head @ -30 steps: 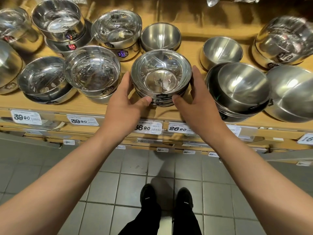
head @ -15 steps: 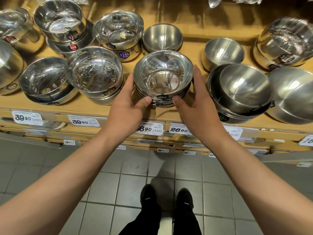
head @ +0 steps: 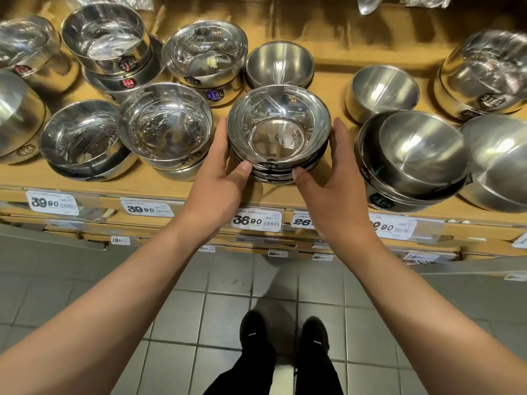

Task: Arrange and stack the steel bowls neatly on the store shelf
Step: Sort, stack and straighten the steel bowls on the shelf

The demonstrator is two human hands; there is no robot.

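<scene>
Both hands, the left hand (head: 216, 178) and right hand (head: 330, 181), grip the stack of bowls (head: 278, 135) tight on the shelf (head: 328, 61).

Wood shelf (head: 336, 78) w/ steel bowl stacks (head: 278, 132).

A wooden shelf (head: 336, 61) of warm yellow-brown board fills the upper half of the view, its back panel in shadow along the top edge. Along its front lip runs a clear plastic price rail (head: 176, 208) holding white price tags (head: 258, 220) with bold black numbers. Beneath it, the edges of lower shelves (head: 285, 246) step downward, each carrying smaller price labels (head: 120, 240). The floor (head: 85, 283) is laid with grey square tiles divided by pale grout lines, dull and slightly scuffed. Light falls from above, leaving bright glare on the shelf board and soft shadows on the tiles near the base of the shelving.
</scene>
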